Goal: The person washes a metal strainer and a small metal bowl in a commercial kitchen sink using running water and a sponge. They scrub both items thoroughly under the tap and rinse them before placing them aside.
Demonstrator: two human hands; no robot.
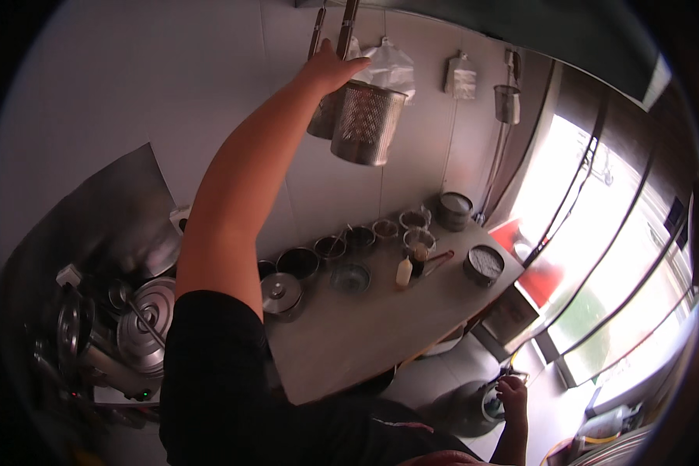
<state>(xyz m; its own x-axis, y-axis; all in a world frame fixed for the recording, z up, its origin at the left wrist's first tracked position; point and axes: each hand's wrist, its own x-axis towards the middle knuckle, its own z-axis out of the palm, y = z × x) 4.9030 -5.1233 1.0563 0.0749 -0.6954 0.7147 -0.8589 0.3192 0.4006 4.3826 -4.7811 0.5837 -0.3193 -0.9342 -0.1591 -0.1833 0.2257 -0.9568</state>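
My left hand point(333, 69) is raised high at the wall, with thumb and forefinger spread around the handle of a perforated metal strainer basket point(368, 122). The picture does not settle whether the fingers close on that handle. Just behind it hangs a second strainer basket point(321, 119), partly covered by my hand and the first basket. Low on the right is my right hand point(511, 391), fingers loosely curled. It overlaps the top of a gas cylinder point(472, 408) standing on the floor; contact cannot be told.
Along the wall side of the metal worktable point(338, 343) stand several pots and bowls, including a lidded pot point(281, 292). A squeeze bottle point(403, 271), red-handled tongs point(441, 256) and a round tin of white contents point(484, 263) lie farther right. Plastic bags point(393, 64) hang above. A large lidded pot point(148, 326) sits left.
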